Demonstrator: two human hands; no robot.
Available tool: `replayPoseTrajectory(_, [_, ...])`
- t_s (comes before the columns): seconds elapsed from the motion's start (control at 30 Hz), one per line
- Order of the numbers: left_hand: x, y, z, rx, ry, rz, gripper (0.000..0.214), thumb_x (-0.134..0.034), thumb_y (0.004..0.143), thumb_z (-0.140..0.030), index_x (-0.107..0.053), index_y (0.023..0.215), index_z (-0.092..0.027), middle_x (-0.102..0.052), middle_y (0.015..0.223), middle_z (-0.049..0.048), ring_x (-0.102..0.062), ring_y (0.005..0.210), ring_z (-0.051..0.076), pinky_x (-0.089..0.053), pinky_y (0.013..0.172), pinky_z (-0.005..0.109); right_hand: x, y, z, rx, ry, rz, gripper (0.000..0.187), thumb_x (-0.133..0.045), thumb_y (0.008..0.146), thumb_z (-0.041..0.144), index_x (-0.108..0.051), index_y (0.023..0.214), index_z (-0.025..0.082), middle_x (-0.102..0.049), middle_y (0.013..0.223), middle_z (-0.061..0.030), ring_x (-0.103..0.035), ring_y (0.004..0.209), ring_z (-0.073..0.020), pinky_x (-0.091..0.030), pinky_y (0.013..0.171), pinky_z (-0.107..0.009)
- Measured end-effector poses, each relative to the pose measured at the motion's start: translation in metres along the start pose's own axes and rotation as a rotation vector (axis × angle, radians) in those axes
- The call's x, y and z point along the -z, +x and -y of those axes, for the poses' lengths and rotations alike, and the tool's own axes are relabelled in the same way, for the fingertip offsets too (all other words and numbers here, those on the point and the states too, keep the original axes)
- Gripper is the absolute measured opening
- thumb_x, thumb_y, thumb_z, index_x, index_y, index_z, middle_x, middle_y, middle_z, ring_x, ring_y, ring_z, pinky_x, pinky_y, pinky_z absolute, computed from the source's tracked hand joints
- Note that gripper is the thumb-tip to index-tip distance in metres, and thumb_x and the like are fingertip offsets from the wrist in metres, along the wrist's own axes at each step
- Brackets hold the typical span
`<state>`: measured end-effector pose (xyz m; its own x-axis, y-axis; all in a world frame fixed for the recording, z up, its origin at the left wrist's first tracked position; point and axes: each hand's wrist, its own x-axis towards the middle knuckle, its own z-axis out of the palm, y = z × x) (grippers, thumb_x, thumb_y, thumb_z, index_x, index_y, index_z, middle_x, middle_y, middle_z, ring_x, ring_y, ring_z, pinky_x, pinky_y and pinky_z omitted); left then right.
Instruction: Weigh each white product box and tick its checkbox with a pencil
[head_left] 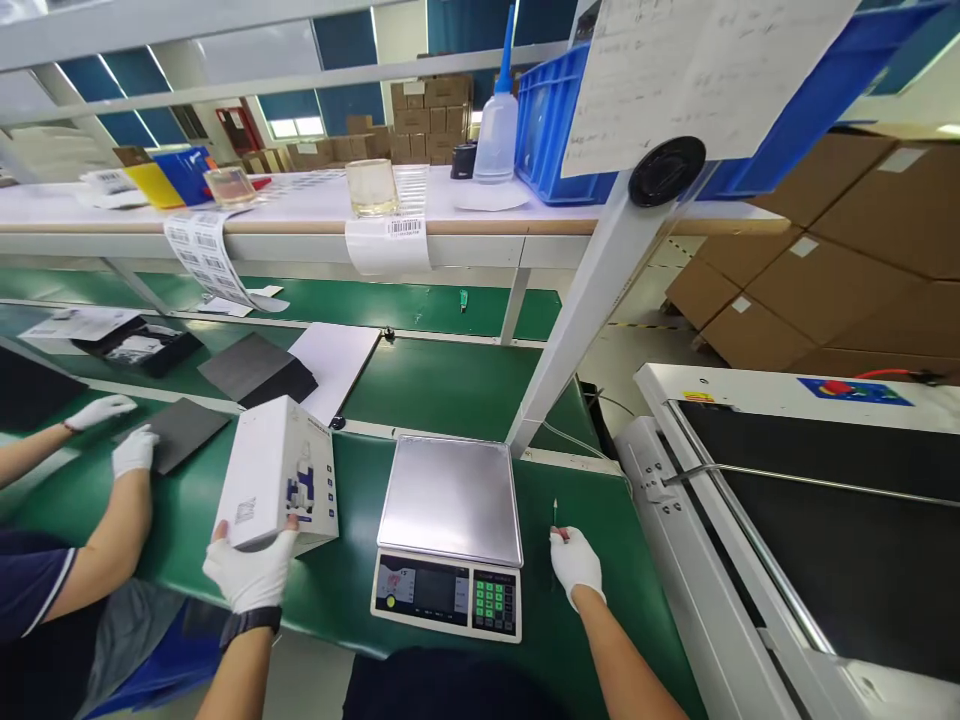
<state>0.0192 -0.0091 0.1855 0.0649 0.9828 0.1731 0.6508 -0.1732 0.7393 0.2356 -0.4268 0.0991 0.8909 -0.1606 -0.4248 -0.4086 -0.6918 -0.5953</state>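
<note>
White carton (279, 472) sits tilted in my left hand (251, 572), gripped at its near bottom corner, just left of the scale (450, 497). Looks light, stiff cardboard, glossy so maybe slippery in my glove; best held by the edges, corners could crush. My right hand (576, 562) rests loosely curled on the green bench (592, 480), holding nothing that I can see. Steel pan is bare, room above it. Co-worker's gloved hands (133, 450) near left, white frame post (577, 330) far right.

Single head-worn view, looking forward and down across a green workbench (420, 380) from close range, with a weighing scale (450, 500) just below centre
</note>
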Motion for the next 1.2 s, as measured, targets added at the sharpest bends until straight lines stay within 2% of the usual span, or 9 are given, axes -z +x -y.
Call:
replayPoseTrajectory(0.13, [0.033, 0.018, -0.007, 0.159, -0.331, -0.031, 0.113, -0.079, 0.052, -0.056, -0.038, 0.145, -0.006, -0.049, 0.146, 0.0228, -0.055, 0.13, 0.036, -0.044, 0.113, 0.053, 0.018, -0.003, -0.017, -0.011, 0.158, -0.057, 0.044, -0.048, 0.077, 0.032, -0.06, 0.117, 0.018, -0.071, 0.087, -0.0068, -0.066, 0.079, -0.0253, -0.049, 0.08, -0.036])
replayPoseTrajectory(0.3, [0.071, -0.025, -0.021, -0.259, -0.268, 0.211, 0.111, -0.083, 0.049, -0.049, -0.039, 0.146, -0.019, -0.055, 0.138, 0.0143, -0.058, 0.124, 0.039, -0.044, 0.112, 0.059, 0.029, -0.011, -0.035, -0.064, 0.369, -0.135, 0.05, -0.044, 0.068, 0.039, -0.065, 0.107, 0.015, -0.071, 0.1, -0.012, -0.068, 0.085, -0.0265, -0.053, 0.078, -0.036])
replayPoseTrajectory(0.43, [0.065, -0.088, -0.06, -0.599, -0.105, 0.386, 0.107, -0.084, 0.049, -0.049, -0.04, 0.141, -0.018, -0.047, 0.137, 0.0174, -0.052, 0.13, 0.04, -0.044, 0.115, 0.053, 0.031, -0.011, -0.032, -0.085, 0.474, -0.205, 0.057, -0.053, 0.061, 0.04, -0.06, 0.111, 0.015, -0.07, 0.098, -0.0123, -0.067, 0.097, -0.0295, -0.052, 0.089, -0.04])
replayPoseTrajectory(0.5, [0.057, -0.117, -0.084, -0.59, -0.082, 0.449, 0.108, -0.084, 0.053, -0.054, -0.037, 0.143, -0.016, -0.044, 0.14, 0.0205, -0.047, 0.136, 0.039, -0.042, 0.117, 0.05, 0.032, -0.01, -0.027, -0.091, 0.481, -0.258, 0.052, -0.059, 0.06, 0.042, -0.059, 0.105, 0.016, -0.069, 0.092, -0.0115, -0.066, 0.098, -0.0304, -0.05, 0.095, -0.042])
replayPoseTrajectory(0.6, [0.043, -0.136, -0.101, -0.473, -0.334, 0.686, 0.105, -0.072, 0.069, -0.068, -0.029, 0.149, -0.017, -0.046, 0.145, 0.0208, -0.053, 0.132, 0.035, -0.048, 0.111, 0.047, 0.032, -0.011, -0.02, -0.094, 0.521, -0.315, 0.046, -0.057, 0.07, 0.048, -0.055, 0.103, 0.016, -0.068, 0.092, -0.0106, -0.067, 0.091, -0.0254, -0.052, 0.089, -0.038])
replayPoseTrajectory(0.7, [0.02, -0.121, -0.076, -0.199, -0.558, 0.812, 0.081, -0.045, 0.09, -0.069, -0.03, 0.149, -0.016, -0.06, 0.133, 0.0188, -0.069, 0.107, 0.026, -0.057, 0.096, 0.043, 0.03, -0.018, -0.018, -0.099, 0.58, -0.31, 0.046, -0.049, 0.078, 0.053, -0.056, 0.103, 0.015, -0.069, 0.093, -0.0104, -0.068, 0.08, -0.0202, -0.055, 0.075, -0.032])
replayPoseTrajectory(0.8, [-0.01, -0.094, -0.017, -0.021, -0.264, 0.755, 0.063, -0.031, 0.097, -0.063, -0.046, 0.138, -0.017, -0.064, 0.131, 0.0155, -0.066, 0.116, 0.025, -0.052, 0.104, 0.042, 0.03, -0.028, -0.018, -0.108, 0.63, -0.297, 0.047, -0.053, 0.075, 0.058, -0.058, 0.092, 0.015, -0.07, 0.088, -0.0106, -0.067, 0.074, -0.0188, -0.056, 0.07, -0.03])
replayPoseTrajectory(0.97, [-0.032, -0.083, 0.066, 0.052, 0.091, 0.802, 0.049, -0.037, 0.096, -0.047, -0.056, 0.129, -0.015, -0.059, 0.14, 0.0184, -0.05, 0.138, 0.032, -0.036, 0.118, 0.048, 0.03, -0.044, -0.013, -0.078, 0.72, -0.278, 0.046, -0.072, 0.06, 0.055, -0.054, 0.079, 0.017, -0.067, 0.073, -0.0071, -0.067, 0.069, -0.0184, -0.056, 0.063, -0.027])
replayPoseTrajectory(1.2, [-0.033, -0.085, 0.082, 0.062, 0.161, 0.813, 0.048, -0.038, 0.094, -0.052, -0.062, 0.115, -0.017, -0.067, 0.126, 0.0178, -0.054, 0.132, 0.034, -0.04, 0.114, 0.048, 0.031, -0.05, 0.014, 0.054, 0.785, -0.198, 0.055, -0.074, 0.064, 0.058, -0.06, 0.095, 0.015, -0.07, 0.082, -0.0074, -0.066, 0.068, -0.0185, -0.056, 0.061, -0.029])
